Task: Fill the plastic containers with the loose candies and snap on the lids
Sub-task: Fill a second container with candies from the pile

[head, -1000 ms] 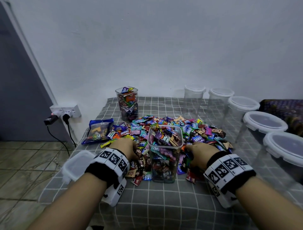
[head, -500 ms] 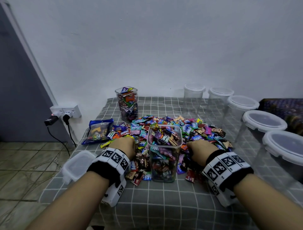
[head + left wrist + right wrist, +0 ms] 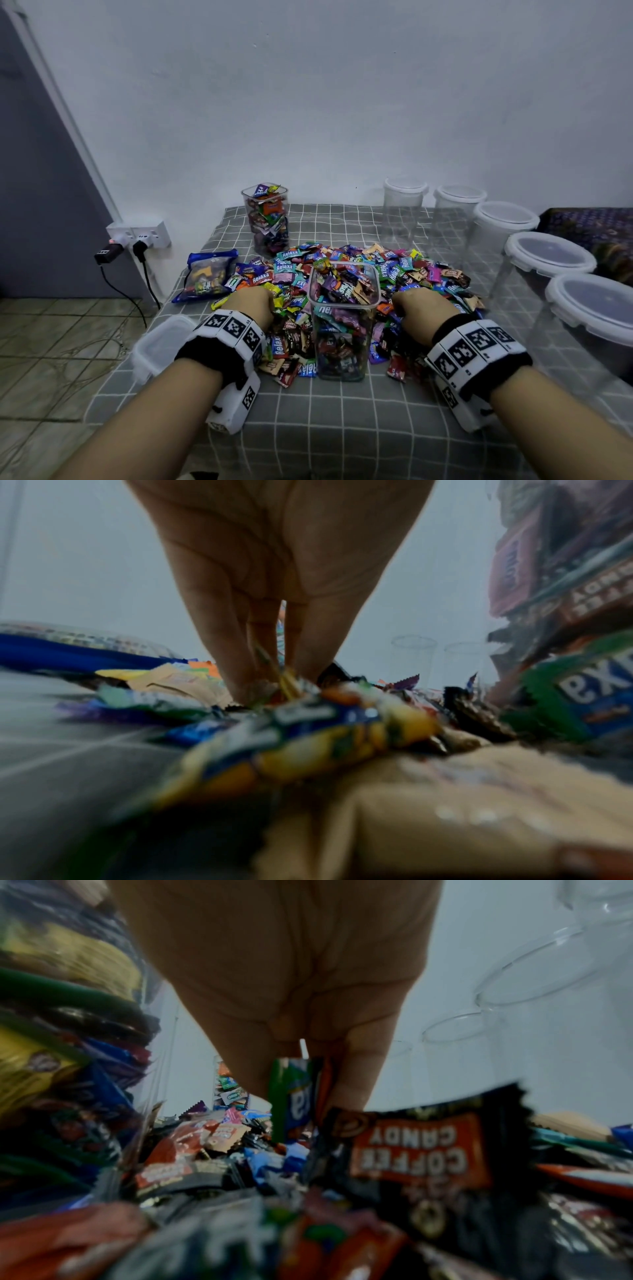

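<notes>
- On the checked cloth (image 3: 342,428), the loose candies (image 3: 404,270) lie heaped round an open square container (image 3: 343,325) that looks nearly full, its lid (image 3: 156,346) lying off to the left near the table edge
- The left hand (image 3: 251,305) sits in the heap left of that container; the wrist view shows its fingers (image 3: 226,653) bunched downward into the wrappers, pinching a few
- The right hand (image 3: 423,313) works the heap on the other side, fingers (image 3: 356,1074) closed on a green-and-blue wrapper and others behind it
- The sweets look light and loose, their foil wrappers slick and crinkly, so I judge a full-fingered scoop holds better than a pinch; stragglers will probably slide out on the lift
- The container seems thin, stiff, clear plastic; steady it by the wall below the rim
- The lid likely needs pressing at its edges, with any wrappers poking above the rim tucked down first
- A second filled container (image 3: 265,219) stands at the back; empty lidded ones (image 3: 548,253) wait on the right
</notes>
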A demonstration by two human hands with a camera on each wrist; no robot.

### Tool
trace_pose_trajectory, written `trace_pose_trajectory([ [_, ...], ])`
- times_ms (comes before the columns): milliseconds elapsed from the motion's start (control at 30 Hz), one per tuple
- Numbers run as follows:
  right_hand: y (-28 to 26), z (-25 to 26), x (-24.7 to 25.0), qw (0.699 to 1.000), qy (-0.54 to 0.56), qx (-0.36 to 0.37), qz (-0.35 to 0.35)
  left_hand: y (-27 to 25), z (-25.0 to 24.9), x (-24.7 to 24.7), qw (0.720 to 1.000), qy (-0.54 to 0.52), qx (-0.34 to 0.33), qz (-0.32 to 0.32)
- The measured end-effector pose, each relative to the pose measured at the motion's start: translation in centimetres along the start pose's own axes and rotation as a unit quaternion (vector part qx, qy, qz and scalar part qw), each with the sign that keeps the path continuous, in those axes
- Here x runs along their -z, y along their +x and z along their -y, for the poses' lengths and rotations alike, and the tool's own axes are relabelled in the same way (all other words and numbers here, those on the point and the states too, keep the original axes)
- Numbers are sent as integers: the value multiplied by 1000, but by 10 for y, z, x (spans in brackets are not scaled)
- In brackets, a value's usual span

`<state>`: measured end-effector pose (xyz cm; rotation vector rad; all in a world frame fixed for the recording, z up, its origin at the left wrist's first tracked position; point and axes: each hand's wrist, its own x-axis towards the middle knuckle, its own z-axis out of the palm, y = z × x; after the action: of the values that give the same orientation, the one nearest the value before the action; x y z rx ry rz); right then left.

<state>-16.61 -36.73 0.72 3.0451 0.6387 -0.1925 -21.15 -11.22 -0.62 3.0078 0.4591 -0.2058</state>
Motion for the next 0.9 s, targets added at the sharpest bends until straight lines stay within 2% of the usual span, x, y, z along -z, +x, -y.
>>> trace_pose_trajectory([
  [200,0,-7,0,996,76,13,-39,-6,2,5,998,-47,4,-28],
  [333,-5,-11,6,985,142,19,-95,-13,3,9,994,-79,4,-80],
  [500,-14,-8,30,959,220,65,-168,-23,5,17,980,-157,-6,-125],
  [667,-26,7,65,913,286,131,-261,-33,1,35,949,-252,-21,-186],
  [800,-30,30,75,889,335,185,-250,-37,-6,50,926,-301,-52,-221],
  [900,-27,44,70,891,326,206,-238,-42,-12,56,913,-324,-72,-236],
])
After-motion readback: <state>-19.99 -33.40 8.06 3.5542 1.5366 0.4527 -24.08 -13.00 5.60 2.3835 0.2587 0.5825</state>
